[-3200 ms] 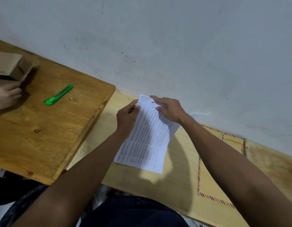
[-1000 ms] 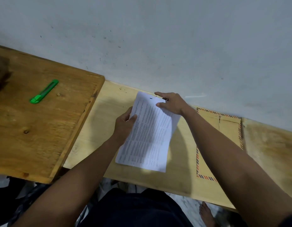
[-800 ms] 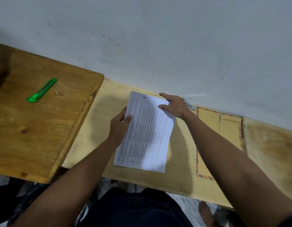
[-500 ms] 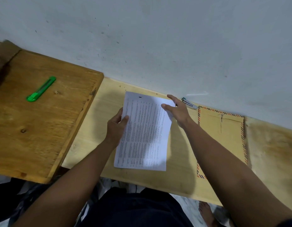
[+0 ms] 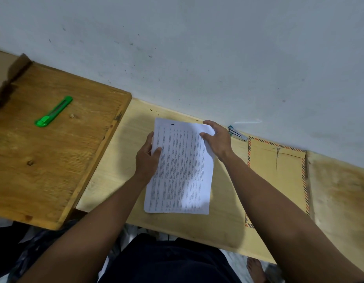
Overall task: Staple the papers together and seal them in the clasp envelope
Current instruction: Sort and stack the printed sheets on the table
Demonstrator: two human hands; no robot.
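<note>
The printed papers (image 5: 181, 170) lie on the pale wooden bench, with a dark staple mark at their top left. My left hand (image 5: 147, 158) grips their left edge, thumb on top. My right hand (image 5: 216, 139) pinches the top right corner. A small metal stapler (image 5: 237, 134) rests against the wall, just right of my right hand. The brown clasp envelope (image 5: 279, 180) with a striped border lies flat further right, clasp side up; my right forearm covers its lower left part.
A darker wooden table (image 5: 54, 160) stands on the left with a green utility knife (image 5: 53, 111) on it. A cardboard flap (image 5: 16, 68) shows at its far left corner. The grey wall (image 5: 197, 48) runs right behind the bench.
The papers have come down from a tilted, lifted hold to lie flatter and squarer on the bench. My right hand shifted to their top right corner, uncovering the stapler. Another person's hand and box left the view.
</note>
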